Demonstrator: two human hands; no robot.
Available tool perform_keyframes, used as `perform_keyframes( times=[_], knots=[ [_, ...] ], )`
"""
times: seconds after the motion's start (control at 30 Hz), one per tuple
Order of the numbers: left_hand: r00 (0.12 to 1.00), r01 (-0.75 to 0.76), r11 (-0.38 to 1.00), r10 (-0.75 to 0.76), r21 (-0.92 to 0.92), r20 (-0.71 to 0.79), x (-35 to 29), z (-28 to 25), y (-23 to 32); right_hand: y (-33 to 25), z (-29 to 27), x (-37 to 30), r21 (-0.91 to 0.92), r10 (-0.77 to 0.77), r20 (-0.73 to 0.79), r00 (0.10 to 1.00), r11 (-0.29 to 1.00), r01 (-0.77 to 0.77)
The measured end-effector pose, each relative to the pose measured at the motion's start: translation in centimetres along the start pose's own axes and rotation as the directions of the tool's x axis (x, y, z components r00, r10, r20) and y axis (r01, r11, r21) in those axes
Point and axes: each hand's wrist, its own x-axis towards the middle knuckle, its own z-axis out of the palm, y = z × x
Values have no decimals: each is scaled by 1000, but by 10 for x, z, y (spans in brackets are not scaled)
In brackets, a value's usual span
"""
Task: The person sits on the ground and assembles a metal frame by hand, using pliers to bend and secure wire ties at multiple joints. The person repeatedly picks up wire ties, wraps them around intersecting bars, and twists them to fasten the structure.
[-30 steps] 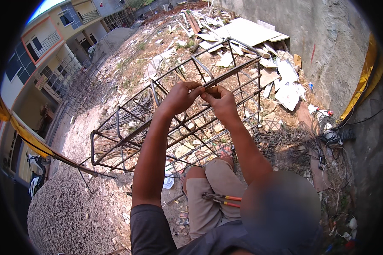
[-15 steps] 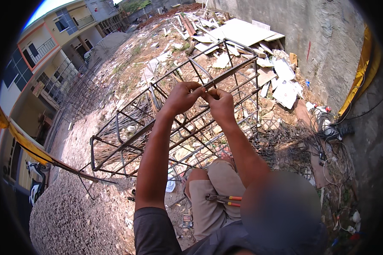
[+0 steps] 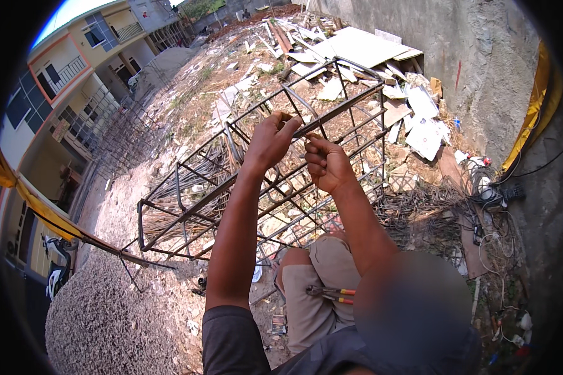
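A long cage of dark steel rebar [image 3: 347, 107] stretches at a slant in front of me, with square stirrups along it. My left hand [image 3: 271, 142] is closed at its upper bar, thumb and fingers against the steel at a stirrup joint. Just to the right and lower, my right hand [image 3: 329, 164] has its fingers curled in a pinch close under the same bar. A thin tie wire [image 3: 316, 247] hangs below that hand toward my lap; its upper end is hidden in the fingers. Pincers with red and yellow handles [image 3: 339, 291] lie across my thigh.
Broken white boards [image 3: 363, 47] and rubble lie beyond the cage, beside a concrete wall [image 3: 469, 62]. Loose rebar [image 3: 413, 206] and tangled cables [image 3: 491, 194] are on the right. A gravel heap [image 3: 106, 306] rises at the lower left. Yellow sheeting [image 3: 528, 112] hangs at the right.
My right hand has dropped a little and drawn apart from the left, its fingers curling in. My left hand has shifted slightly upward. The hanging wire now shows over my lap.
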Motion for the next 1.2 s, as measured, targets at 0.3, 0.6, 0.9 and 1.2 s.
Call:
perform_keyframes(
  times=[0.3, 0.6, 0.9, 1.2],
  knots=[
    [1000, 15, 992, -18, 122, 21, 0, 4, 7, 3, -9, 8, 33, 4, 123, 992, 999, -8],
    [961, -183, 955, 224, 235, -161, -14, 5, 3, 2, 9, 1, -402, -184, -76, 980, 905, 139],
    [699, -497, 637, 696, 589, -163, -31, 18, 0, 16, 0, -12, -963, -648, 170, 742, 50, 265],
    [637, -558, 464, 771, 688, -3, -32, 17, -24, -1, 61, -53, -704, -404, 323, 856, -707, -68]
  ],
)
